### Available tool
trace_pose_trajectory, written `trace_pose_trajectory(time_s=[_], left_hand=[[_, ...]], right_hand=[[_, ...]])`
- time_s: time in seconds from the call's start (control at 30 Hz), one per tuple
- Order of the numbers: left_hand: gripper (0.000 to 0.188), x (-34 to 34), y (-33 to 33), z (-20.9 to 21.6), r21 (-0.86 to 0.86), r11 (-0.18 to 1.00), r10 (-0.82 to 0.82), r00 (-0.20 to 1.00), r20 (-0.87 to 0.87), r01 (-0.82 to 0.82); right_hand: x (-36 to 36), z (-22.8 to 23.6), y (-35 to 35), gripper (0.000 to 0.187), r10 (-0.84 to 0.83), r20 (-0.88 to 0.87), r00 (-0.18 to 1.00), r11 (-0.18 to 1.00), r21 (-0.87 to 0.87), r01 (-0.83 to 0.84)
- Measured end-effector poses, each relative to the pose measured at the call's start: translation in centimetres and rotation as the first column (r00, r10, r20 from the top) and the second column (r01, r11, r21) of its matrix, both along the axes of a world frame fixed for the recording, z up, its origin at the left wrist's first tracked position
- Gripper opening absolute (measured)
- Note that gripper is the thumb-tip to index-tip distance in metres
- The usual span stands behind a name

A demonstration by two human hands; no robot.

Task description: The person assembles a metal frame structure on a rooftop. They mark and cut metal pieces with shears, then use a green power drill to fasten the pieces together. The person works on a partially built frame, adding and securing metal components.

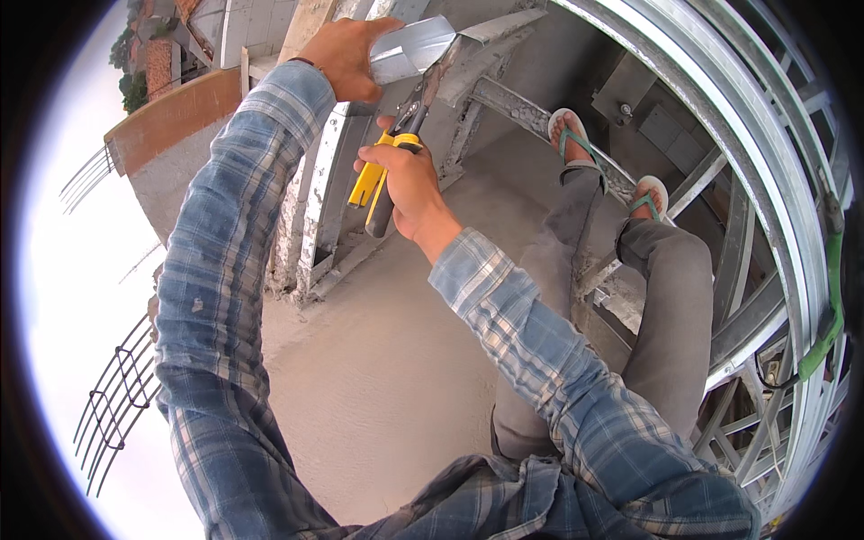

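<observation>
My left hand [346, 56] grips the end of a shiny galvanised metal channel [414, 47] near the top of the view. My right hand [405, 184] squeezes the yellow and black handles of tin snips [391, 153]. The snips' dark jaws bite into the lower edge of the channel, right beside my left hand. Both forearms wear blue plaid sleeves and rise from the lower edge.
My legs in grey trousers and green sandals [571, 135] rest on a metal beam [540, 121] high above a grey concrete floor [387, 360]. Curved steel frame members [765, 153] fill the right side. A brick-topped wall [180, 117] and rebar [117, 396] lie at left.
</observation>
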State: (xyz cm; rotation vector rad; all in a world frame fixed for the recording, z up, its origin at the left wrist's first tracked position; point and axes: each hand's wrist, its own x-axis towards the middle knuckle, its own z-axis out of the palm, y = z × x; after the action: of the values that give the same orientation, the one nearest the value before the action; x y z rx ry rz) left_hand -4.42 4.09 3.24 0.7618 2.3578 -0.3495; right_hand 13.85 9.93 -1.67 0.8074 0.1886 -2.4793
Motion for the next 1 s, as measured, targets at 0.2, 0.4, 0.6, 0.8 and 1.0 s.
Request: trace_pose_trajectory(time_s=[0.2,0.4,0.6,0.8,1.0], left_hand=[[0.087,-0.1,-0.7,-0.2,0.064,0.997,-0.048,0.999,0.005,0.048],[0.09,0.0,-1.2,-0.4,0.065,0.997,-0.032,0.999,0.008,0.031],[0.093,-0.9,-1.3,-0.6,0.032,0.999,0.02,0.996,0.086,-0.023],[0.093,-4.2,-2.0,-0.7,-0.087,0.993,0.109,0.907,0.408,-0.08],[0.09,-3.0,0.3,1.5,-0.117,0.991,0.091,0.977,0.193,-0.069]], right_hand=[[-0.7,1.1,-1.2,0.04,0.0,0.077,0.997,0.99,0.139,-0.01],[-0.7,0.3,-2.3,0.037,0.003,0.064,0.998,0.985,0.173,-0.014],[-0.3,0.0,-0.6,0.036,0.026,0.057,0.998,0.993,0.117,-0.033],[1.7,-0.9,1.8,0.037,0.128,0.087,0.988,0.967,-0.231,-0.105],[0.6,-0.2,1.6,0.046,0.135,-0.001,0.991,0.983,-0.126,-0.134]])
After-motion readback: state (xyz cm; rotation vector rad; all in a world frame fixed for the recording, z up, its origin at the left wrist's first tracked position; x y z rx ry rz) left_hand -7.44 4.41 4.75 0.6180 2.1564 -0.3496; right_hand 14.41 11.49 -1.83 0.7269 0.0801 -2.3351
